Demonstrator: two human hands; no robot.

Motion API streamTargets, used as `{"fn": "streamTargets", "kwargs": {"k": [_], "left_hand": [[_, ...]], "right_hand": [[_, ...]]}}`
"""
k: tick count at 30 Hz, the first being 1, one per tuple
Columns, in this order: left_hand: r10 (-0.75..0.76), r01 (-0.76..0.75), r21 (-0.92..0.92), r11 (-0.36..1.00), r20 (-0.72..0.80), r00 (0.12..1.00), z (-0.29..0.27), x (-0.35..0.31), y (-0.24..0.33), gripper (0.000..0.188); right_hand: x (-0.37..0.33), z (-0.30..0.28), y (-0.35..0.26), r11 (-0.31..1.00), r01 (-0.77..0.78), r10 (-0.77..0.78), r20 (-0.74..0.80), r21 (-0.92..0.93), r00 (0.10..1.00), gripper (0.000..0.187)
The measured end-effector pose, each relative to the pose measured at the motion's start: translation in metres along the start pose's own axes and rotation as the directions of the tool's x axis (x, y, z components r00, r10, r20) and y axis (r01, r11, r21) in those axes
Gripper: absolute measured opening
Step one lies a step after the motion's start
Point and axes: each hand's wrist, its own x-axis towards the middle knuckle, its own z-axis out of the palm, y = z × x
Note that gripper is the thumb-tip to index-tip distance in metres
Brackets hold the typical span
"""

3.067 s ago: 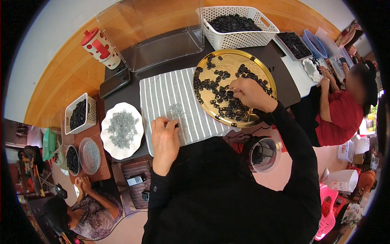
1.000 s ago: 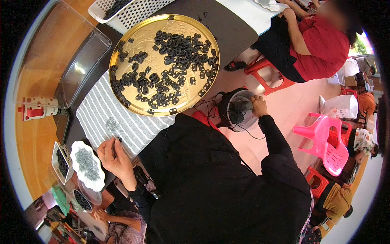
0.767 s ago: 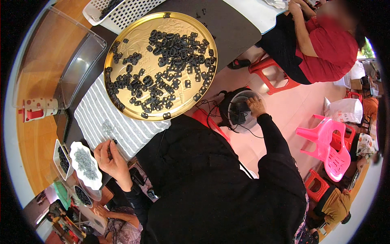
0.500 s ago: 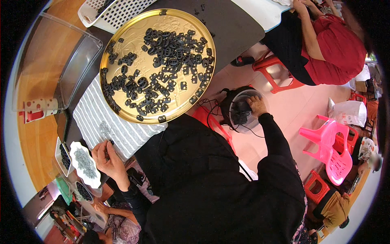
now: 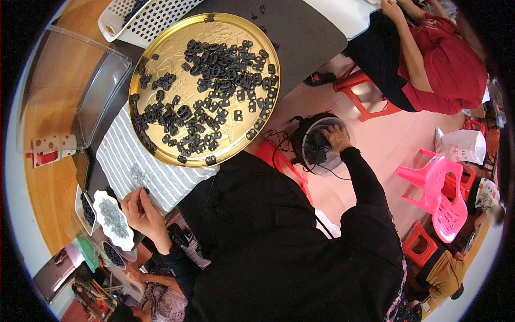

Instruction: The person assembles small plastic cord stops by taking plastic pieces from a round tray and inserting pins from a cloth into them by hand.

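My left hand (image 5: 144, 213) is at the near left edge of the grey-and-white striped cloth (image 5: 153, 185), fingers curled and pinched on a small black piece (image 5: 146, 190) at the tips. Beside it on the cloth lies a little heap of small clear-grey bits (image 5: 138, 173). My right hand (image 5: 337, 139) reaches down to the right over a see-through round tub (image 5: 332, 169), its fingers spread. Black blocky things (image 5: 316, 147) lie inside the tub under the fingertips; whether they touch is unclear.
A gold round tray (image 5: 177, 40) holds many black two-holed pieces. Left of my hand stands a white scalloped dish (image 5: 100, 201) of clear-grey bits. A white perforated basket (image 5: 155, 21) sits behind. Black cables (image 5: 276, 153) hang by the tub; a pink chair (image 5: 429, 177) and a seated person in red are right.
My right hand has shifted slightly up and left over the tub, with its fingers more spread. My left hand stays pinched at the cloth's edge.
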Motion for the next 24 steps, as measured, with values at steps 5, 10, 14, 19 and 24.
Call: {"fn": "streamTargets", "kwargs": {"k": [5,10,14,19,24], "left_hand": [[0.002,-0.001,0.009,1.000,-0.007,1.000,-0.001,0.000,0.000,0.009],[-0.055,0.055,-0.021,0.998,0.022,0.998,-0.001,0.001,0.003,0.009],[-0.023,0.023,-0.034,0.999,0.001,1.000,0.000,0.000,0.000,0.009],[-0.008,0.008,-0.018,1.000,0.004,1.000,-0.001,0.001,-0.001,0.009],[-0.061,0.062,-0.040,0.997,0.005,0.998,0.000,-0.002,-0.003,0.009]], "right_hand": [[0.011,-0.004,0.004,0.999,0.031,-0.034,0.073,0.042,0.997,0.076],[0.017,0.001,0.004,0.998,0.028,-0.034,0.117,0.058,0.993,0.076],[0.018,0.001,0.004,0.996,0.010,-0.019,0.094,0.089,0.995,0.079],[0.025,-0.002,0.009,0.994,0.000,-0.017,0.160,0.105,0.987,0.077],[0.021,0.007,0.017,0.993,0.097,-0.101,0.074,0.063,0.992,0.075]]}}
